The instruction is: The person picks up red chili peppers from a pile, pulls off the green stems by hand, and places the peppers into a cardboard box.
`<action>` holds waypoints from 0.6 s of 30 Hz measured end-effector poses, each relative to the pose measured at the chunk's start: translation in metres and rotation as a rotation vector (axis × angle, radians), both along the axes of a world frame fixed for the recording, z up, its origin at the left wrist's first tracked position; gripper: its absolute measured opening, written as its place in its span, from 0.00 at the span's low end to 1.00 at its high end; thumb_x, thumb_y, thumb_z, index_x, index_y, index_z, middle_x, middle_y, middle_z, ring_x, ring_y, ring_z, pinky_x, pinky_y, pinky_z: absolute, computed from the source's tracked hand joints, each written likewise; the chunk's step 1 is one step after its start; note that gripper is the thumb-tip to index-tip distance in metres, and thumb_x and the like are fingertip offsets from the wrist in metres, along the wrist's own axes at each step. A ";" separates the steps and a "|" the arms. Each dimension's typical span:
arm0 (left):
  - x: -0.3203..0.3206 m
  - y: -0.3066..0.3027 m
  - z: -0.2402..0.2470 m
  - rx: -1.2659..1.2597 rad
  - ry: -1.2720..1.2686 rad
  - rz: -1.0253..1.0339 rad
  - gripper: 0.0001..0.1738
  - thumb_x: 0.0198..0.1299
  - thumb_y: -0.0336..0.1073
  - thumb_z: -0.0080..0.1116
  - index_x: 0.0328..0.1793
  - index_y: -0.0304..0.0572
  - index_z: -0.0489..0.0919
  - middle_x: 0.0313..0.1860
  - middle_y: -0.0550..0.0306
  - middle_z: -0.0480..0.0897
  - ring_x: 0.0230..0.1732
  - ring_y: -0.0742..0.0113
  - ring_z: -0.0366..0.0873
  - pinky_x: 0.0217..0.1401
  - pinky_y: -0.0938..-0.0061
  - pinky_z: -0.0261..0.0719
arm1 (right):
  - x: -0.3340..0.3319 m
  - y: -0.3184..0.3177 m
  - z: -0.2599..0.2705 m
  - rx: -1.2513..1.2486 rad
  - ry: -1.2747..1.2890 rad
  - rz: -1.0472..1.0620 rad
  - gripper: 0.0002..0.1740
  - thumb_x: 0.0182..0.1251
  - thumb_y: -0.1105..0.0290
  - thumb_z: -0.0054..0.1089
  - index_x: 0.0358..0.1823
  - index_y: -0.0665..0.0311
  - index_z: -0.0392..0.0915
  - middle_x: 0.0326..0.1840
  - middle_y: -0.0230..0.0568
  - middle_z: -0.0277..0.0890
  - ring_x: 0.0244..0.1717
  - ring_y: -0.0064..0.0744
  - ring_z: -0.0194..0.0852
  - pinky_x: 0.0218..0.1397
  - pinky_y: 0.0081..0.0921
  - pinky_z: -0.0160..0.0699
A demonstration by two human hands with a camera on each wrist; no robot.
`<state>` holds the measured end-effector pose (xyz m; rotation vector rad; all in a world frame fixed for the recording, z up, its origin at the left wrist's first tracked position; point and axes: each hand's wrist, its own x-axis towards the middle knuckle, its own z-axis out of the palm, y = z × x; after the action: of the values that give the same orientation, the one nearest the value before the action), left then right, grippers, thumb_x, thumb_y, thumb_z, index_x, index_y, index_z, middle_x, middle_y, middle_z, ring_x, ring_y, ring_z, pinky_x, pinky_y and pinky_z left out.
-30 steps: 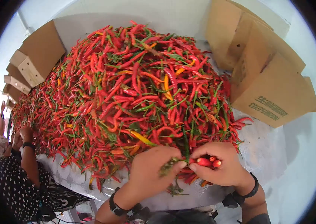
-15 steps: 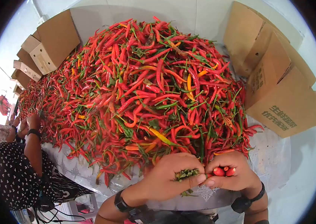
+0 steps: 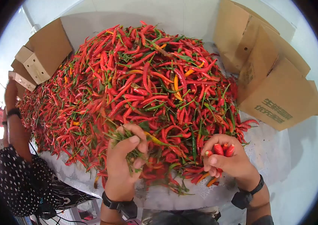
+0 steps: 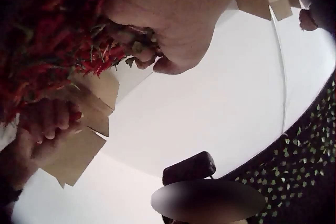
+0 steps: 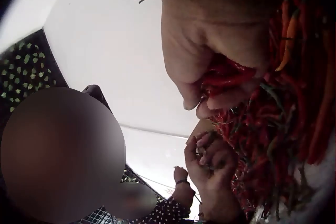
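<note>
A bunch of green chili stems is gripped in my left hand, which is over the front of a big heap of red chili peppers. To the right, my right hand holds several red chilies, their pale stemless ends showing between thumb and fingers. A wide gap separates the two hands. In the right wrist view, red chilies lie within the curled fingers. The left wrist view shows my left hand from close up, with bits of green at its fingertips.
Cardboard boxes stand at the right and at the left of the heap. A pale patterned cloth covers the table. At the left, another person in a dotted garment has an arm raised by the boxes.
My hands were together at the front of the heap and are now apart, the left moved left and up with its stems. The other person's arm has risen from the heap toward the boxes.
</note>
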<state>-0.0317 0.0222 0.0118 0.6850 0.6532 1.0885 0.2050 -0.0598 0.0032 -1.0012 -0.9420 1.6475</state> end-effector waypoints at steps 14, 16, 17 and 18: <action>0.016 -0.020 0.010 0.277 0.571 0.013 0.13 0.61 0.41 0.60 0.41 0.37 0.79 0.24 0.63 0.79 0.19 0.84 0.68 0.18 0.88 0.62 | 0.000 0.007 -0.005 0.176 -0.302 -0.163 0.10 0.63 0.70 0.60 0.44 0.66 0.75 0.30 0.33 0.77 0.23 0.17 0.72 0.20 0.17 0.69; 0.011 -0.018 0.010 0.246 0.499 0.030 0.13 0.61 0.41 0.60 0.39 0.37 0.79 0.22 0.64 0.77 0.18 0.84 0.67 0.18 0.88 0.61 | -0.006 0.013 -0.025 0.548 -0.661 -0.253 0.09 0.61 0.70 0.62 0.40 0.65 0.76 0.30 0.34 0.77 0.23 0.22 0.74 0.22 0.22 0.71; 0.012 -0.018 0.009 0.244 0.509 0.034 0.13 0.61 0.41 0.61 0.38 0.37 0.78 0.21 0.64 0.76 0.18 0.83 0.68 0.18 0.88 0.62 | -0.010 0.010 -0.027 0.584 -0.804 -0.253 0.09 0.59 0.69 0.63 0.38 0.65 0.76 0.30 0.35 0.76 0.24 0.26 0.74 0.23 0.24 0.72; 0.014 -0.018 0.008 0.243 0.520 0.040 0.13 0.60 0.41 0.61 0.38 0.37 0.78 0.21 0.65 0.75 0.18 0.83 0.68 0.18 0.88 0.62 | -0.017 0.009 -0.026 0.620 -0.947 -0.250 0.10 0.57 0.69 0.65 0.37 0.64 0.76 0.30 0.36 0.76 0.24 0.30 0.75 0.24 0.27 0.73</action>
<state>-0.0175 0.0037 0.0197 1.1902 0.9882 1.0406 0.1884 -0.0511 -0.0223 -1.3755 -1.7124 0.5289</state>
